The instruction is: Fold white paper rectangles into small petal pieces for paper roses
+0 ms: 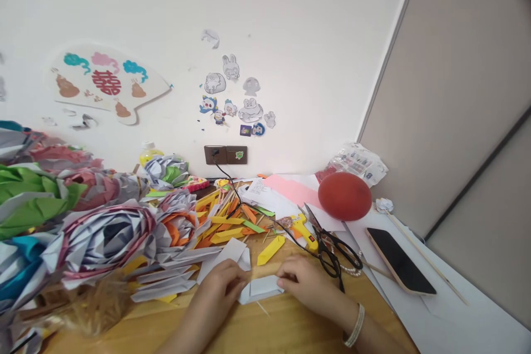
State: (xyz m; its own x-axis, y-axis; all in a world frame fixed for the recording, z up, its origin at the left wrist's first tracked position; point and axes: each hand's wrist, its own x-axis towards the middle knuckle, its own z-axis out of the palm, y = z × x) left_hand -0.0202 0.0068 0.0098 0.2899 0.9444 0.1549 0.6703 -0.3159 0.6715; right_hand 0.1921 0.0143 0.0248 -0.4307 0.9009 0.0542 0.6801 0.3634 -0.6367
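Observation:
A folded strip of white paper (262, 286) lies low over the wooden table between my two hands. My left hand (223, 285) is closed with curled fingers at the strip's left end. At the right end, my right hand (306, 281) pinches the paper between thumb and fingers. Another white folded sheet (230, 252) lies just beyond my left hand. A yellow folded paper piece (271, 250) rests on the table past the strip. To the left sit several white folded strips (166, 283) in a loose stack.
Bulky folded-paper flowers (105, 238) crowd the left side. Orange and yellow paper pieces (226, 227) pile up behind. At right are black scissors (332, 257), a yellow glue gun (305, 230), a red balloon (345, 196) and a phone (400, 260). A black cord (236, 191) trails from the wall socket.

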